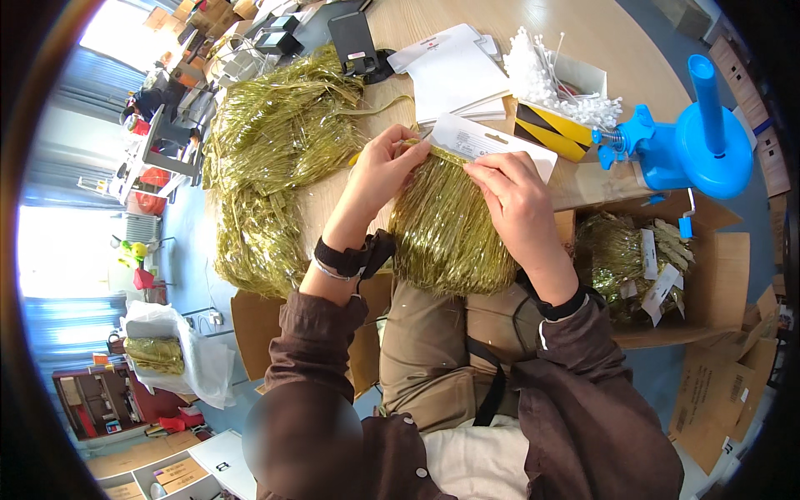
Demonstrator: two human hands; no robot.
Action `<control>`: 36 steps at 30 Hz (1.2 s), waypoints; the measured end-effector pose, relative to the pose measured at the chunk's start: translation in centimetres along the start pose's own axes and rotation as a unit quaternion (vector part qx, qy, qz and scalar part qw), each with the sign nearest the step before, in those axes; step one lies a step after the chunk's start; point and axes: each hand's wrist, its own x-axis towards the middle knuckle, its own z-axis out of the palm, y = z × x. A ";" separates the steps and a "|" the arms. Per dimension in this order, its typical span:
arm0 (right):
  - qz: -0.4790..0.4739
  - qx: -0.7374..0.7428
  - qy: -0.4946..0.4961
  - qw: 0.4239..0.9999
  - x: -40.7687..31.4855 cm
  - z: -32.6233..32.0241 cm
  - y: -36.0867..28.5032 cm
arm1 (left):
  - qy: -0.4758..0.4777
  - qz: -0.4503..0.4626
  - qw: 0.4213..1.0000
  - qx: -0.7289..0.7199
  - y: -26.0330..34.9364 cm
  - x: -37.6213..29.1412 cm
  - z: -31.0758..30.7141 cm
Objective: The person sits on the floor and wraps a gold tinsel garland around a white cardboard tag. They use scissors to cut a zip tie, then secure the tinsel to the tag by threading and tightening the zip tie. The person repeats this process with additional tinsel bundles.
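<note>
Both hands pinch the upper band of a gold-green tinsel fringe (447, 231), whose strands hang over the table's edge above my lap. My left hand (390, 162) grips the band's left end, and my right hand (512, 200) holds it farther right. Just behind the band lies a white printed header card (494, 144) with a hanging slot; whether it is fastened to the fringe I cannot tell. A large heap of the same tinsel (281, 125) spreads to the left. Blank-looking white cards (456, 75) are stacked beyond my hands.
White cable ties (537, 69) fill a box with yellow-black tape (553, 131). A blue hand-crank winder (712, 150) stands at the right edge. Below it, an open cardboard box (728, 275) holds carded tinsel. A black stand (353, 44) is at the back; another person (156, 100) is far left.
</note>
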 end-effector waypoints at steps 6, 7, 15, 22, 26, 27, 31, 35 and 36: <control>0.008 0.011 -0.001 1.000 -0.4 0.2 0.7 | 0.295 0.254 0.833 0.392 2.7 -3.9 1.0; 0.009 0.013 -0.002 1.000 -0.4 0.3 0.8 | 0.278 0.222 0.840 0.410 3.1 -4.5 1.3; 0.012 0.011 0.000 1.000 -0.2 0.1 0.9 | 0.261 0.197 0.842 0.430 2.9 -4.4 5.3; 0.011 0.011 -0.004 1.000 -0.3 0.2 1.2 | 0.267 0.215 0.830 0.440 2.0 -3.9 6.0; 0.018 0.029 -0.001 0.999 -0.3 0.2 1.5 | 0.249 0.245 0.829 0.437 2.7 -4.3 6.1; 0.019 0.037 0.001 0.999 -0.3 0.3 1.6 | 0.243 0.251 0.833 0.430 3.0 -4.5 6.1; 0.072 0.109 0.046 0.990 -0.3 0.6 1.7 | 0.188 0.309 0.860 0.359 4.6 -6.0 6.0; 0.137 0.168 0.046 0.975 -0.5 0.5 1.4 | 0.113 0.274 0.920 0.256 5.4 -6.3 5.5; 0.138 0.148 0.034 0.979 -0.5 0.4 1.4 | 0.100 0.259 0.933 0.230 5.5 -6.1 5.2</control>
